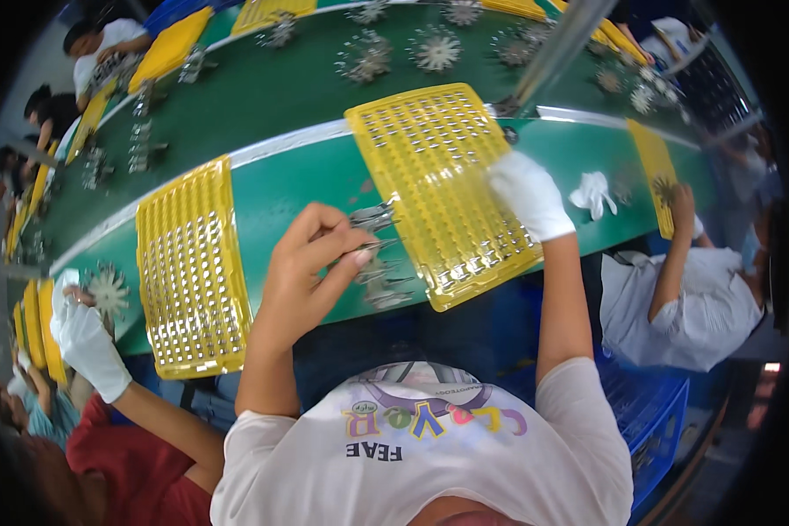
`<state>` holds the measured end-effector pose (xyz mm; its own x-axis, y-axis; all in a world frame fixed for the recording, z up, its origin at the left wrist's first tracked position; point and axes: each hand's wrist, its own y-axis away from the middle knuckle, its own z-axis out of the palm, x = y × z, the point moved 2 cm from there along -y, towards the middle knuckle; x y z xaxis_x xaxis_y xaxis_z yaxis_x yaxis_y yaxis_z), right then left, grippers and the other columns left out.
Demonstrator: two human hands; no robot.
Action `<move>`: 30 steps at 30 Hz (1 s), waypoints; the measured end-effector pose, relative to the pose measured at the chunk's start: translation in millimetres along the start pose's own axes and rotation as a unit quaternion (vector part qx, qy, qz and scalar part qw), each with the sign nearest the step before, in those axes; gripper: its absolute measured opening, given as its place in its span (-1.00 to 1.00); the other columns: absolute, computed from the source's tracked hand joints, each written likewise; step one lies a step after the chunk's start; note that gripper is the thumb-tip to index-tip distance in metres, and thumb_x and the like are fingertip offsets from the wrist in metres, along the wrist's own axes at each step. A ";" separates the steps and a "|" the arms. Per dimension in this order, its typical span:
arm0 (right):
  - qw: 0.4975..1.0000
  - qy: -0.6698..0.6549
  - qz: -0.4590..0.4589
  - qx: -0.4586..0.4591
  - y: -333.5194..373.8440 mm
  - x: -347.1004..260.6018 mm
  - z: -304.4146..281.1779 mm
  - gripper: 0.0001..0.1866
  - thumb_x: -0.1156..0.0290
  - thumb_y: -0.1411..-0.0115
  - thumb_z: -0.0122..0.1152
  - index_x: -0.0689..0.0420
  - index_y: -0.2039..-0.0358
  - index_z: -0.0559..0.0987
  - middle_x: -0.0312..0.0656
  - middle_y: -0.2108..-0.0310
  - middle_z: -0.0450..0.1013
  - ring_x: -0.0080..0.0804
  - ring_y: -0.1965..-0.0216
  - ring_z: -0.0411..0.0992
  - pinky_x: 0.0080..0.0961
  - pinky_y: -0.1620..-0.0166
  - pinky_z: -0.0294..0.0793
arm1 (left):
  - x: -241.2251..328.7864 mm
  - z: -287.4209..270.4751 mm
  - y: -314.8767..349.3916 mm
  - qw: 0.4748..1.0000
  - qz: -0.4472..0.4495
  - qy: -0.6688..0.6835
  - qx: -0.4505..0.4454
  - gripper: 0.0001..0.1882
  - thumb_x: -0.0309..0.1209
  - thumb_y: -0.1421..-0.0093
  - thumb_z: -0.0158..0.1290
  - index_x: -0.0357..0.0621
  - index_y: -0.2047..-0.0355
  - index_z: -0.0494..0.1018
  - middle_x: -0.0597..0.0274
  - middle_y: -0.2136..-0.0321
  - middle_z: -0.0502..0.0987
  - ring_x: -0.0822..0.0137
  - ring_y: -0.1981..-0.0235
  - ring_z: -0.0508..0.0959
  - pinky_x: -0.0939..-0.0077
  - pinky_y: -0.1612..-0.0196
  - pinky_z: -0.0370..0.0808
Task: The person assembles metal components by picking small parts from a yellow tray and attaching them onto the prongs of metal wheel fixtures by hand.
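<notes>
My bare left hand is closed in a pinch, thumb against fingertips, on a thin silvery metal piece. Just past those fingertips, a loose cluster of similar metal pieces lies on the green bench at the tray's left edge. My right hand, in a white glove, is over the right side of a yellow plastic tray; its fingers are smeared by motion, so whether they grip anything is unclear. Rows of small shiny metal parts sit in the tray's pockets.
Another filled yellow tray lies to the left, near a co-worker's gloved hand. A crumpled white glove rests on the bench at right. Beyond a metal rail, the green belt carries star-shaped metal clusters. A metal post stands far right.
</notes>
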<state>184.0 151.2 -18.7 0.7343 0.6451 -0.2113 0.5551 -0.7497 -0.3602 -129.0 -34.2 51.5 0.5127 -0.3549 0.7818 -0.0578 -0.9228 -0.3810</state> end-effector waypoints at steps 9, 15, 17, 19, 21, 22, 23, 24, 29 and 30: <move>0.918 -0.390 0.065 -0.002 14.1 -146.3 -35.3 -0.87 0.61 -0.18 0.35 0.27 0.24 0.68 -0.15 0.25 0.67 -0.48 0.26 0.64 -0.53 0.18 0.60 | -0.9 0.8 2.9 0.997 0.075 -0.001 0.018 -0.87 -0.58 -0.13 0.27 -0.29 0.28 0.65 0.16 0.39 0.47 0.25 0.39 0.53 0.39 0.36 0.45; 0.912 -0.409 -0.041 0.016 5.0 -167.3 -40.9 -0.85 0.59 -0.14 0.39 0.18 0.25 0.70 -0.11 0.31 0.64 -0.23 0.32 0.65 -0.42 0.26 0.61 | 4.2 2.2 8.5 0.994 0.096 -0.044 0.034 -0.88 -0.58 -0.10 0.27 -0.27 0.31 0.65 0.17 0.40 0.49 0.20 0.39 0.55 0.33 0.35 0.47; 0.914 -0.404 -0.042 0.001 3.6 -172.3 -44.9 -0.84 0.61 -0.14 0.38 0.21 0.24 0.71 -0.11 0.29 0.65 -0.30 0.29 0.65 -0.45 0.23 0.60 | 5.5 2.4 9.5 0.993 0.101 -0.054 0.038 -0.88 -0.57 -0.10 0.27 -0.26 0.32 0.65 0.18 0.40 0.49 0.20 0.39 0.55 0.32 0.34 0.47; 0.916 -0.399 -0.043 -0.013 3.1 -175.3 -45.9 -0.84 0.63 -0.14 0.37 0.24 0.23 0.71 -0.10 0.27 0.66 -0.36 0.26 0.65 -0.49 0.20 0.59 | 5.7 2.5 11.0 0.991 0.106 -0.063 0.042 -0.89 -0.56 -0.10 0.27 -0.25 0.32 0.65 0.19 0.40 0.49 0.20 0.39 0.56 0.31 0.33 0.47; 0.921 -0.386 -0.060 -0.001 2.8 -177.2 -46.5 -0.84 0.62 -0.13 0.39 0.24 0.24 0.72 -0.08 0.28 0.66 -0.32 0.28 0.66 -0.47 0.21 0.59 | 5.1 2.3 12.6 0.991 0.106 -0.077 0.037 -0.89 -0.55 -0.11 0.27 -0.25 0.33 0.64 0.19 0.41 0.49 0.18 0.38 0.56 0.30 0.31 0.48; 0.921 -0.385 -0.060 -0.002 2.5 -177.6 -47.1 -0.84 0.62 -0.13 0.39 0.24 0.24 0.72 -0.08 0.28 0.66 -0.32 0.28 0.66 -0.47 0.21 0.59 | 5.2 2.2 12.9 0.991 0.105 -0.076 0.038 -0.89 -0.55 -0.11 0.27 -0.25 0.33 0.64 0.19 0.41 0.49 0.18 0.38 0.56 0.30 0.31 0.48; 0.928 -0.365 -0.074 -0.001 2.0 -178.7 -48.7 -0.84 0.62 -0.12 0.40 0.24 0.25 0.71 -0.08 0.29 0.66 -0.29 0.28 0.66 -0.46 0.22 0.60 | 6.1 1.8 12.8 0.990 0.109 -0.080 0.033 -0.90 -0.55 -0.11 0.26 -0.26 0.33 0.64 0.19 0.40 0.49 0.17 0.38 0.56 0.29 0.30 0.48; 0.935 -0.345 -0.088 0.000 1.7 -179.9 -49.9 -0.85 0.62 -0.12 0.40 0.23 0.26 0.71 -0.07 0.29 0.65 -0.25 0.29 0.66 -0.45 0.23 0.60 | 7.0 1.3 12.7 0.990 0.112 -0.085 0.029 -0.90 -0.55 -0.11 0.26 -0.26 0.33 0.63 0.18 0.40 0.48 0.15 0.38 0.56 0.28 0.30 0.48; 0.947 -0.297 -0.120 0.009 3.3 -185.2 -52.3 -0.86 0.60 -0.10 0.42 0.22 0.29 0.69 -0.07 0.31 0.64 -0.17 0.30 0.65 -0.40 0.24 0.60 | 13.3 2.4 10.2 0.987 0.126 -0.094 0.016 -0.91 -0.57 -0.11 0.24 -0.28 0.35 0.59 0.14 0.38 0.47 0.10 0.37 0.56 0.22 0.28 0.50; 0.950 -0.291 -0.114 0.013 3.5 -186.6 -52.2 -0.86 0.59 -0.10 0.43 0.21 0.29 0.68 -0.07 0.32 0.63 -0.15 0.31 0.65 -0.38 0.25 0.60 | 13.6 2.9 9.4 0.987 0.125 -0.096 0.013 -0.90 -0.57 -0.11 0.24 -0.29 0.34 0.58 0.13 0.36 0.47 0.08 0.36 0.56 0.21 0.26 0.51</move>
<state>69.3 20.6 66.8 0.2508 0.7685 -0.5887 0.6582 -0.5813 -0.4783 -120.0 -47.3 57.1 0.6389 -0.5337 0.5541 -0.1823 -0.8047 -0.5650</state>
